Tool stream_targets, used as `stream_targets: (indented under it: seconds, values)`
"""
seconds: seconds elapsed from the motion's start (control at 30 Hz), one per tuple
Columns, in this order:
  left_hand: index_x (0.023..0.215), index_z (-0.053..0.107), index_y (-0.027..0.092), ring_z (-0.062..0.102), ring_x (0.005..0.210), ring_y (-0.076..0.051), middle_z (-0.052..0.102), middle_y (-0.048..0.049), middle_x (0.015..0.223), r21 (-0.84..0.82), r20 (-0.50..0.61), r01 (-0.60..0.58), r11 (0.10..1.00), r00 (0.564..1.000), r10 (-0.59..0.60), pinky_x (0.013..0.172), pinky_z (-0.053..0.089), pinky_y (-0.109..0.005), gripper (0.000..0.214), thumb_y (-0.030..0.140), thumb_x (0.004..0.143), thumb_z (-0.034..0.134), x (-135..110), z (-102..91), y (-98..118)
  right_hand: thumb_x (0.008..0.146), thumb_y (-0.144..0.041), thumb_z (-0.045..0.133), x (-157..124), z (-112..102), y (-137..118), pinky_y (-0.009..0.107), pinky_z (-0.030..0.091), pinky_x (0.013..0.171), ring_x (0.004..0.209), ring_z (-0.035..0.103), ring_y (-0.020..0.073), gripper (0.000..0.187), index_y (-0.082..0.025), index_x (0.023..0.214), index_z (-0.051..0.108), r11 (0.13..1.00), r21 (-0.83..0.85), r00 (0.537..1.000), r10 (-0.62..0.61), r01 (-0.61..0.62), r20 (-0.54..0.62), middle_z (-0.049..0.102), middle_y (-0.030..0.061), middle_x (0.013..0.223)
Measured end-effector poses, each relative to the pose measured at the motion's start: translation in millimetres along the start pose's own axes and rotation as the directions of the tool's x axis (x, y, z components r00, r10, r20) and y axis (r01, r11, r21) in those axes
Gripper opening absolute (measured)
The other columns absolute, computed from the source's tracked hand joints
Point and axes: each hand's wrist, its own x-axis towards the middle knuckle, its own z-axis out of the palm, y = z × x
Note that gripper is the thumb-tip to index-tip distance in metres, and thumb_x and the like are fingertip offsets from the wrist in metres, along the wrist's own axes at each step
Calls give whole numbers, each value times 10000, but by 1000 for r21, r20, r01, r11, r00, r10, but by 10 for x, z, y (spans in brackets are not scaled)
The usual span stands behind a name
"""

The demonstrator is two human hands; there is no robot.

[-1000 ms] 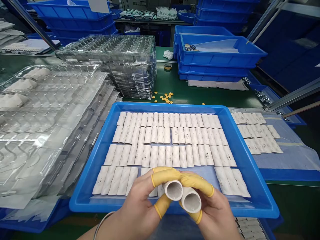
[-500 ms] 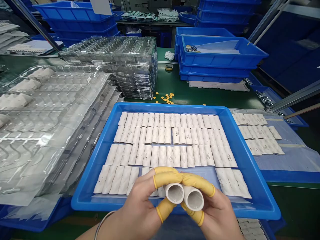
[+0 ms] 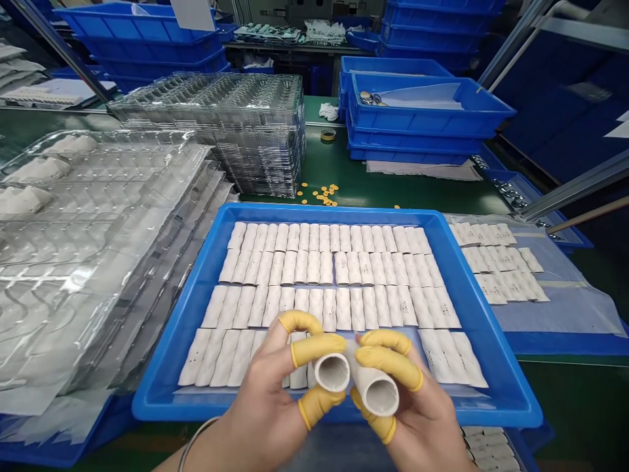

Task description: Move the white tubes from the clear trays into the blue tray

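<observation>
Yellow finger cots cover the fingertips and thumbs of both my hands. My left hand (image 3: 280, 380) is closed around one white hollow tube (image 3: 332, 372), its open end facing me. A second white tube (image 3: 376, 392) is pinched in my right hand (image 3: 413, 387), slightly lower and tilted. A narrow gap shows between the near ends of the tubes. Below and beyond my hands lies a blue tray (image 3: 140, 393) with rows of white wavy tubes (image 3: 314, 265), some bearing dark marks. My left hand hides part of the nearest row.
Clear plastic trays (image 3: 265, 144) are stacked at back left, with more clear trays (image 3: 98, 262) nearer on the left. Blue bins (image 3: 427, 118) stand at the back right. Small yellow pieces (image 3: 325, 194) and a tape roll (image 3: 328, 134) lie on the green table. More tubes (image 3: 504, 259) rest on the right.
The two tubes have come apart, after being side by side and touching. My left hand has shifted slightly left with its tube, and its fingers are spread more. The view has moved a little.
</observation>
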Motion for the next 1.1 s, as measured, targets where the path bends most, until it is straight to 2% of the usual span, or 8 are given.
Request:
stream_targets:
  seconds: [0.1, 0.2, 0.33, 0.47, 0.67, 0.83, 0.97, 1.1]
  values:
    - [1066, 662, 333, 504, 885, -173, 495, -17, 942, -86, -98, 59, 995, 993, -67, 806, 442, -305, 332, 131, 803, 684, 22, -59, -43, 856, -88, 682, -28, -40, -53, 424, 431, 1041, 1032, 541, 255, 351, -328, 1108, 637, 996, -70, 991, -57, 48, -121, 528, 34, 1058]
    - [950, 631, 258, 513, 840, -158, 547, -4, 895, -381, -117, 207, 901, 956, -269, 744, 422, -271, 235, 159, 762, 731, 61, -83, -80, 857, -139, 720, -22, -64, -110, 390, 500, 974, 991, 536, 250, 250, -310, 1014, 628, 998, -15, 959, -59, 56, -276, 513, 31, 1007]
    - [838, 560, 187, 564, 781, -163, 593, -16, 828, -654, 45, 337, 678, 911, -410, 724, 437, -286, 239, 216, 707, 757, 107, 21, -92, 841, -191, 774, 20, -15, -79, 293, 565, 857, 887, 560, 212, 187, -293, 900, 629, 988, 146, 940, 10, 43, -340, 490, 12, 891]
    - [1029, 588, 159, 602, 795, -155, 645, -60, 932, -789, 235, 432, 437, 869, -435, 780, 441, -301, 320, 176, 735, 713, 119, 177, -63, 814, -272, 825, 26, 94, 48, 240, 562, 834, 917, 610, 195, 245, -335, 992, 668, 957, 285, 935, 144, -49, -324, 601, 4, 970]
    - [1240, 566, 240, 573, 1034, -211, 604, -88, 1182, -717, 191, 324, 617, 943, -272, 868, 459, -332, 440, 181, 819, 680, 61, 180, -44, 805, -326, 832, 13, 130, 138, 269, 569, 838, 909, 664, 208, 317, -318, 1071, 659, 911, 369, 927, 286, -184, -243, 714, 28, 1009]
    - [1401, 383, 376, 608, 976, -217, 565, -93, 1240, -634, 228, 379, 674, 925, -305, 739, 497, -311, 663, 244, 830, 693, -32, 89, -47, 808, -370, 823, 48, 21, 87, 278, 589, 622, 670, 655, 184, 351, -339, 1109, 646, 835, 470, 927, 365, -287, -83, 717, 26, 964]
    - [1417, 326, 407, 597, 1047, -259, 547, -104, 1253, -629, 239, 373, 682, 928, -287, 735, 518, -320, 725, 260, 818, 706, -50, 70, -31, 873, -369, 764, 86, -35, 37, 332, 569, 747, 831, 675, 224, 388, -352, 1220, 590, 815, 492, 942, 332, -306, 35, 707, 45, 1022]
    - [1391, 332, 403, 636, 970, -232, 564, -98, 1221, -662, 256, 363, 656, 932, -258, 703, 536, -301, 702, 253, 817, 707, -47, 79, -23, 930, -379, 696, 108, -47, -7, 363, 549, 827, 977, 658, 249, 365, -381, 1269, 562, 786, 529, 945, 302, -319, 122, 705, 42, 1060]
